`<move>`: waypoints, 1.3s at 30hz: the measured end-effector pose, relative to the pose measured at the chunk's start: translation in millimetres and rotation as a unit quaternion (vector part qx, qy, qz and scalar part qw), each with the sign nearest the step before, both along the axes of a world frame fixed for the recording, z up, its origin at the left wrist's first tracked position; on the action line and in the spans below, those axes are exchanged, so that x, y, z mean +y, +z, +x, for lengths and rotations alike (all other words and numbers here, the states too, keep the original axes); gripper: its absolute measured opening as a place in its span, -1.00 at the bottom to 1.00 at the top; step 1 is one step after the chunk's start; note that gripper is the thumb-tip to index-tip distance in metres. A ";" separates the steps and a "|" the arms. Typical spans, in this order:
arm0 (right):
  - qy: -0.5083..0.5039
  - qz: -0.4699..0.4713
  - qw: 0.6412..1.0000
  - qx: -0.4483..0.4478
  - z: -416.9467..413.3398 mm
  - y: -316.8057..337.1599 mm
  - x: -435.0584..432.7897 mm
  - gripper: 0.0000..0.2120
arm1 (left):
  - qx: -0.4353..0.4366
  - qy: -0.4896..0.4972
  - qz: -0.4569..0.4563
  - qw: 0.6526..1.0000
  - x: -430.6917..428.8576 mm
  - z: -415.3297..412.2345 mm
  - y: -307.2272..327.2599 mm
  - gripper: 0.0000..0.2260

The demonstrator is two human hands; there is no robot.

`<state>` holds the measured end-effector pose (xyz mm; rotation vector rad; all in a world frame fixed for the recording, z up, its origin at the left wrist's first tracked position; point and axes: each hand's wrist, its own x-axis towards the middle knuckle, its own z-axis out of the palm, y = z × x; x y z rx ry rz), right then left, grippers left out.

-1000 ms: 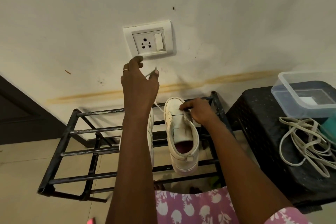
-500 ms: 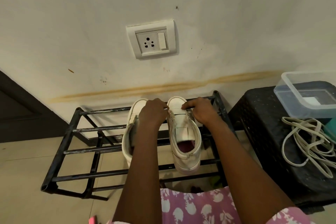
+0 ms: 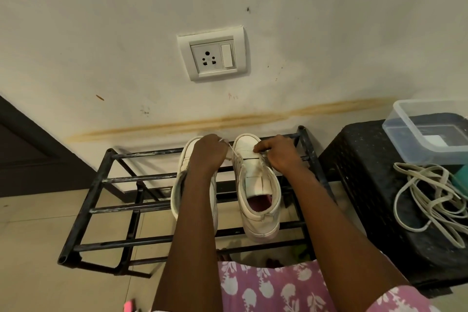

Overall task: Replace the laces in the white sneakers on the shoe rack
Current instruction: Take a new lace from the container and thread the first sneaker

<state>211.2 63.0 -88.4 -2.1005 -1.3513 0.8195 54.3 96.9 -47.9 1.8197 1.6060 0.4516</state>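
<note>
Two white sneakers stand toes to the wall on the black metal shoe rack [image 3: 101, 181]. The right sneaker [image 3: 258, 200] shows its tongue and pink lining. My forearm covers much of the left sneaker [image 3: 181, 185]. My left hand [image 3: 209, 153] is curled over the gap between the toes and pinches a thin white lace [image 3: 231, 151] that runs to the right sneaker's eyelets. My right hand [image 3: 278, 153] grips that sneaker's toe side, fingers pinching at the lace holes.
A black woven stool [image 3: 367, 192] stands right of the rack with a heap of loose off-white laces [image 3: 435, 200] and a clear plastic box [image 3: 430, 129] on top. A wall socket [image 3: 212, 54] sits above the rack. A dark door is at the left.
My left hand, raised near the socket with the lace pulled up a second ago, has come down to the sneakers' toes. My right hand has stayed on the right sneaker.
</note>
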 end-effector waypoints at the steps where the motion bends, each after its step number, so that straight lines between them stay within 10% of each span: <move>1: -0.004 0.001 1.000 0.005 0.1 -0.6 0.3 -0.58 | -0.035 0.020 0.008 0.999 -1.0 -0.9 5.2 -0.74; 17: -0.011 0.016 0.999 0.051 0.9 0.8 -5.2 -0.63 | -0.338 0.140 0.247 0.897 -8.7 -15.3 84.6 -0.79; 28: 0.016 0.016 0.999 0.032 3.8 -0.4 -4.8 -0.62 | -0.152 0.074 0.314 0.934 -1.9 -21.0 66.0 -0.73; 39: 0.027 0.024 0.999 0.000 4.4 -0.4 -4.5 -0.63 | 0.113 -0.099 0.008 0.989 -0.7 10.3 -11.8 -0.79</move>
